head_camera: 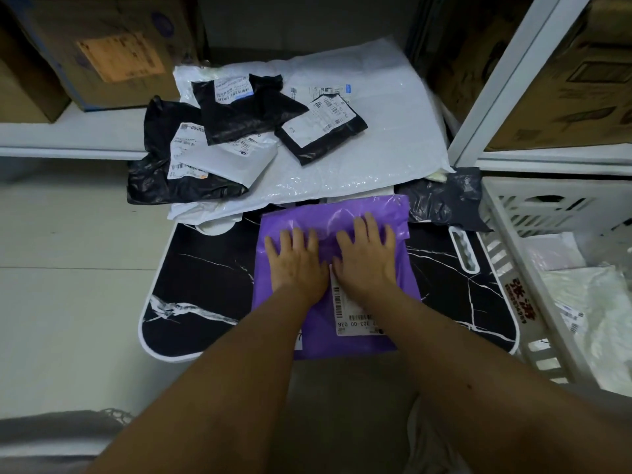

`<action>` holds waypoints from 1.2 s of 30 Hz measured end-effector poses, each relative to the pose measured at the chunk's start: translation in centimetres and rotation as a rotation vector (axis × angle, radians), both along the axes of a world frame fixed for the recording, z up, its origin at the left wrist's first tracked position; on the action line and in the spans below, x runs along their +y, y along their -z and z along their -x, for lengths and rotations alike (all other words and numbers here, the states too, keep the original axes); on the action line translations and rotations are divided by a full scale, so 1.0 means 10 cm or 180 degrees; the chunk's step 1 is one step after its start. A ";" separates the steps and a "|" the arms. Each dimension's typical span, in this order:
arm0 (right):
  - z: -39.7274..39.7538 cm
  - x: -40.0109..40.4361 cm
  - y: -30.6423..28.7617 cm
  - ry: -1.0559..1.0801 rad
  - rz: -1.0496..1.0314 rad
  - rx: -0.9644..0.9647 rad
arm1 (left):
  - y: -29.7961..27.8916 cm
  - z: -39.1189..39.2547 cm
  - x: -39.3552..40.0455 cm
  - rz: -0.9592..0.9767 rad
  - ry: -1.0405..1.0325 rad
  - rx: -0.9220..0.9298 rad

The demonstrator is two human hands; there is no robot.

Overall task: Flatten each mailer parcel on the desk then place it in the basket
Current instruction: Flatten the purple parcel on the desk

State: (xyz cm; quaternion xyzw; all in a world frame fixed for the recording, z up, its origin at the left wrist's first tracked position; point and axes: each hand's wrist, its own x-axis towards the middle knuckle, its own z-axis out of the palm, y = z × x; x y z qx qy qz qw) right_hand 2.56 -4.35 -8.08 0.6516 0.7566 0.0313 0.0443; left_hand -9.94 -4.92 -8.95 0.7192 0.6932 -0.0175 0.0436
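Two forearms are reaching in, both hands pressing flat on a purple mailer on the desk.

The desk [205, 289] is carrying the purple mailer [359, 340] at its near middle; left hand [297, 265] and right hand [367, 258] are lying fingers-straight on it, gripping nothing. Trapped air may be bulging sideways — slick plastic could skid off the edge. The basket [506, 241] is cut off at right, its contents blurred — the shipping label [349, 313] is partly covered.
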 end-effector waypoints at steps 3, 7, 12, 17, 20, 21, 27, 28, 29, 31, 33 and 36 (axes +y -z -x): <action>-0.07 0.08 0.12 0.0208 0.0812 0.0358 | 0.10 0.02 0.05 0.0552 0.0036 -0.0131; -0.11 0.14 0.15 0.0294 0.1258 0.0442 | 0.13 0.04 0.12 0.0821 0.0089 -0.0082; -0.07 0.16 0.14 0.0380 0.1297 0.0360 | 0.10 0.05 0.12 0.0907 0.0077 -0.0057; -0.12 0.18 0.09 0.0531 0.1240 0.0612 | 0.01 0.06 0.12 0.0914 0.0026 -0.0270; -0.11 0.01 0.04 0.0718 0.0679 0.0756 | -0.04 0.05 -0.07 0.0573 -0.0217 -0.0404; -0.09 -0.09 0.02 0.0780 0.0494 0.0776 | -0.07 0.04 -0.17 0.0517 -0.0295 -0.0390; 0.16 -0.79 0.05 0.0760 0.0250 0.0945 | -0.13 -0.06 -0.73 0.0510 -0.0413 -0.0175; 0.19 -0.88 0.08 0.0812 0.0250 0.0944 | -0.11 -0.06 -0.80 0.0480 -0.0407 -0.0142; 0.20 -1.00 0.10 0.0877 0.0204 0.0932 | -0.10 -0.07 -0.89 0.0466 -0.0383 -0.0124; 0.20 -1.20 0.16 0.0905 -0.0016 0.0923 | -0.05 -0.07 -1.04 0.0490 -0.0282 -0.0116; 0.14 -1.35 0.24 0.0782 0.0120 0.0855 | 0.01 -0.05 -1.14 0.0622 -0.0152 -0.0124; 0.04 -1.40 0.31 0.0698 0.0417 0.0729 | 0.06 -0.02 -1.16 0.0779 -0.0053 -0.0120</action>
